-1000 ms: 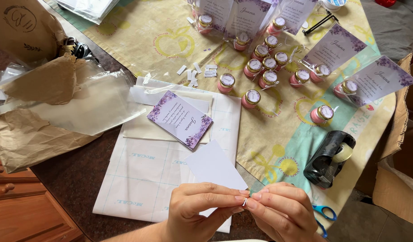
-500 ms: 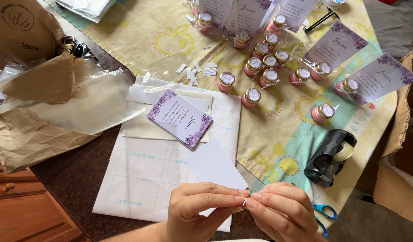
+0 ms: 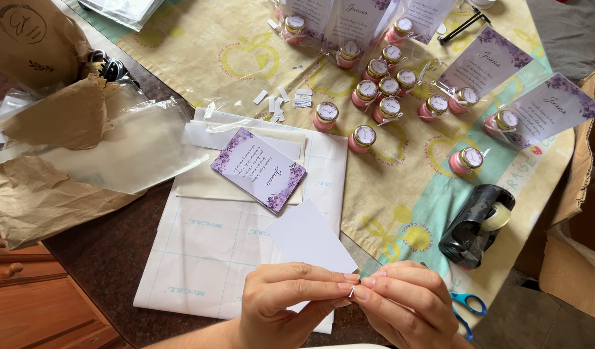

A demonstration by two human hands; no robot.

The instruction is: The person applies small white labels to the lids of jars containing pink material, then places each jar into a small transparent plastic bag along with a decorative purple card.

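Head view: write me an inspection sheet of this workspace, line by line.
Surface: table under an apple-print cloth.
Job's things: blank white card pinched at its corner by both hands; tiny strip between the fingertips.
Clutter: small pink jars, floral purple card, gridded backing sheets, black tape dispenser, blue scissors, brown paper bags, clear plastic bag.
Grippers: left hand and right hand, fingertips together.
Cables: nothing seen.
Surroundings: wooden drawers, cardboard box.

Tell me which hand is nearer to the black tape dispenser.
The right hand. It is just below and left of the black tape dispenser; the left hand is farther left, holding the white card.
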